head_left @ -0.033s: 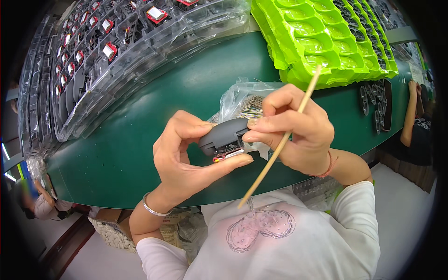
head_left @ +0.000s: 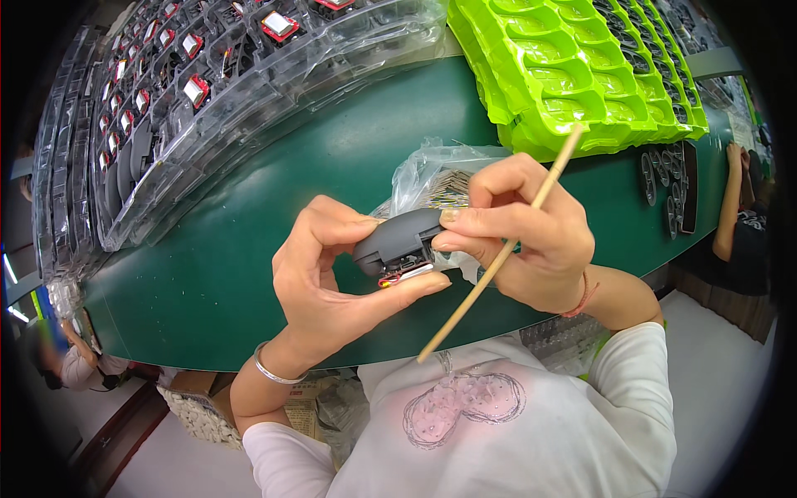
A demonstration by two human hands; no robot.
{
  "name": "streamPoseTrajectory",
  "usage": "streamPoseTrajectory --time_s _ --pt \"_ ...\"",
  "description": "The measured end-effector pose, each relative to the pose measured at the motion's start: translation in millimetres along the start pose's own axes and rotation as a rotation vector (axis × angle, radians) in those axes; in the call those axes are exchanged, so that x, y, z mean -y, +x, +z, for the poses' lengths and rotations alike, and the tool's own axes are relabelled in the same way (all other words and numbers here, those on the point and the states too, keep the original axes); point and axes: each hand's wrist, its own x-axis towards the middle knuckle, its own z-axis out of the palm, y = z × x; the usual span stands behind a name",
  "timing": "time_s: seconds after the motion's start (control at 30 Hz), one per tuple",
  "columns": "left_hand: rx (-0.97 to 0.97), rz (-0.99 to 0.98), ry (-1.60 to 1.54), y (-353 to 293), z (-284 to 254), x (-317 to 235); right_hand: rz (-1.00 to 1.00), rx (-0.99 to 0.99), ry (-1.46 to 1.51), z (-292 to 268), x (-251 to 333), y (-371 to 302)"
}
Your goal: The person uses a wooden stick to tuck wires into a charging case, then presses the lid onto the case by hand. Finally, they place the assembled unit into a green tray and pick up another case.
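Note:
Between the thumb and fingers of my left hand [head_left: 320,270] is a dark grey curved plastic housing [head_left: 403,236]. Its underside shows black inner parts, a red edge and a flat silvery piece [head_left: 411,272] beside my left thumb. My right hand [head_left: 531,228] pinches the housing's right end with thumb and forefinger. That same hand also grips a thin wooden stick [head_left: 498,257], which slants from upper right to lower left, clear of the housing. Beyond the hands lies a clear plastic bag [head_left: 423,178] with a bundle of thin strips [head_left: 448,192], partly hidden by my right hand.
Stacked clear trays [head_left: 274,104] at the far left hold similar dark parts with red-and-silver pieces. A bright green tray [head_left: 573,100] stands far right, near dark oval frames [head_left: 664,178]. Other people's arms [head_left: 730,203] show at both sides of the green table [head_left: 199,290].
The wooden stick has shifted slightly, its lower end moving left and its upper end right. My right hand has turned a little with it; the housing stays nearly still.

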Motion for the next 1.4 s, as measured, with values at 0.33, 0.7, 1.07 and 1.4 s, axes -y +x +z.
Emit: streamPoseTrajectory --time_s 0.33,0.7,1.07,1.4 --pt "-0.095 -0.009 -0.031 2 1 2 0.008 0.096 -0.13 0 2 -2" --pt "-0.081 -0.094 -0.187 4 -10 -5 0.495 0.111 0.526 -32 3 18" --pt "-0.127 -0.023 -0.193 3 -12 -5 0.742 -0.024 1.128 -18 1 10" --pt "-0.1 0.029 -0.185 3 -13 -3 0.743 -0.01 1.105 -15 1 10"
